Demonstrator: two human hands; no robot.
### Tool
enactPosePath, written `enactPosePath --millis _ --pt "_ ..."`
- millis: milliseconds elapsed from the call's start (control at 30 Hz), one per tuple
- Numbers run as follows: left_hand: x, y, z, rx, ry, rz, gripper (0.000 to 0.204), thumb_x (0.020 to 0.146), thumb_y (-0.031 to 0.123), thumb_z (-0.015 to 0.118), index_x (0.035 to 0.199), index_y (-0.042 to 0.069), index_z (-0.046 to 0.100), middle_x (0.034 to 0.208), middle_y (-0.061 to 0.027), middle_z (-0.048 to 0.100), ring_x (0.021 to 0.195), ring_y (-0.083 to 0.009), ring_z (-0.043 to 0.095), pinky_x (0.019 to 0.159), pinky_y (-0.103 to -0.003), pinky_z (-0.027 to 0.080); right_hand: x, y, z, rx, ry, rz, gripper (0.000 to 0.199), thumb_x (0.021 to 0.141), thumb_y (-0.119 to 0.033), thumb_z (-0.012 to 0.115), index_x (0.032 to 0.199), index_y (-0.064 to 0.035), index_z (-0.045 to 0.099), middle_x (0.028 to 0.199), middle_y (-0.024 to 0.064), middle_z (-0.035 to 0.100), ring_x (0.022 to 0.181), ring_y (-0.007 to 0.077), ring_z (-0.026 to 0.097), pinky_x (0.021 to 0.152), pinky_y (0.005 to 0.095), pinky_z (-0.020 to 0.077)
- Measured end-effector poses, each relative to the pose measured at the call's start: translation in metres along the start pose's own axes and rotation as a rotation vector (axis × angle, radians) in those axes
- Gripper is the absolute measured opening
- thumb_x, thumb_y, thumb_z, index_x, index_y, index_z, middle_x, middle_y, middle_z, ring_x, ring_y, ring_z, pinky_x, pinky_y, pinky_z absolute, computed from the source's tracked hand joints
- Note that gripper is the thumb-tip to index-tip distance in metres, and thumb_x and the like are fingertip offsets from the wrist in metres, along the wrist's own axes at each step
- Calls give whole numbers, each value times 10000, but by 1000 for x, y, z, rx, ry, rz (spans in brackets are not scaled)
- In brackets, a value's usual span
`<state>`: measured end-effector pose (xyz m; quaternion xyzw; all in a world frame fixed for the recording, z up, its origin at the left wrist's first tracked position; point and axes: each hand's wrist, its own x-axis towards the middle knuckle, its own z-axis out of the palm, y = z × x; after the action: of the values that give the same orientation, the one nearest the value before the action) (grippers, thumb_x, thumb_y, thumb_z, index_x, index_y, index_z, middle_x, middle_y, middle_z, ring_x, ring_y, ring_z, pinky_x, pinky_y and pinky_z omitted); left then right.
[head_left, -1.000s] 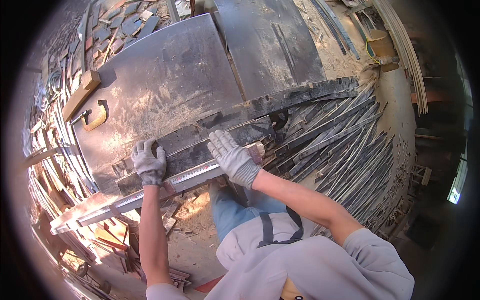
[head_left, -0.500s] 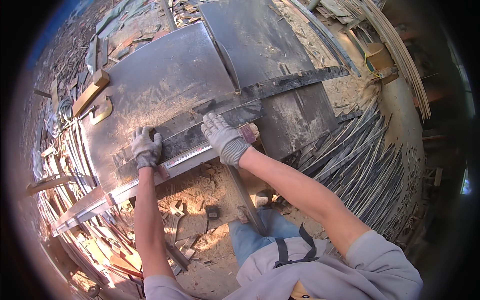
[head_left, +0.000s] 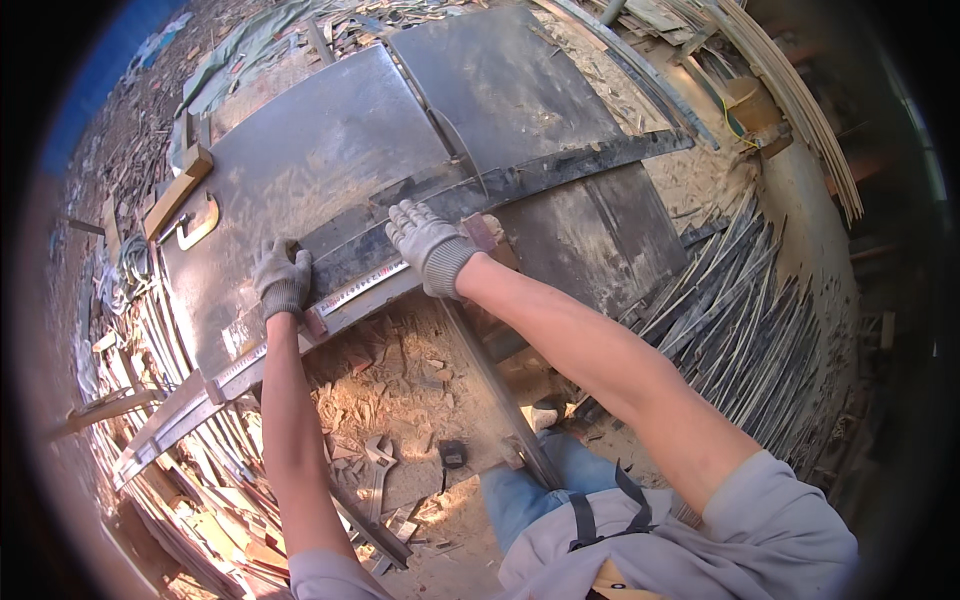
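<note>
Both my hands wear light grey knitted gloves. They rest on a dark narrow board (head_left: pixel 350 252) lying slantwise across a worn metal table (head_left: pixel 300 150). My left hand (head_left: pixel 281 278) lies over the board's left part, thumb apart from the fingers. My right hand (head_left: pixel 428 245) lies flat farther right along it, fingers stretched forward. Under the board's near edge runs a pale metal rail with a measuring scale (head_left: pixel 360 287). Another long dark strip (head_left: pixel 590 160) extends to the right beyond my right hand. Past it, a thin curved blade (head_left: pixel 455 135) stands in a slot in the table.
A yellow C-clamp (head_left: pixel 200 225) and a wooden block (head_left: pixel 180 190) sit at the table's left edge. Below, a wrench (head_left: pixel 379 470) and a small black box-shaped thing (head_left: pixel 453 455) lie among wood scraps. Thin dark strips (head_left: pixel 745 300) are heaped at right.
Both hands have shifted slightly up and left in the picture, still resting on the board. My whole view has moved a little too.
</note>
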<state>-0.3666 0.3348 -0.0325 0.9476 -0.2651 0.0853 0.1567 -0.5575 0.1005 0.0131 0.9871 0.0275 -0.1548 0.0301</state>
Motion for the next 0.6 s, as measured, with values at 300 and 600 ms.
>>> enactPosePath --millis 300,600 --pt "6 -7 7 -2 -7 17 320 931 338 721 1160 115 743 1209 -164 674 1225 -390 605 1064 -499 489 -49 -3 -5 119 46 -16 868 1013 -457 634 1679 -4 309 1784 207 226 1656 340 223 1360 464 143" --pt "-43 39 -31 39 -60 -23 276 927 319 733 1124 126 745 1156 -144 679 1150 -374 622 1000 -491 516 -99 358 40 -215 127 598 813 910 -91 542 1682 -20 297 1747 208 317 1629 376 284 1354 479 168"
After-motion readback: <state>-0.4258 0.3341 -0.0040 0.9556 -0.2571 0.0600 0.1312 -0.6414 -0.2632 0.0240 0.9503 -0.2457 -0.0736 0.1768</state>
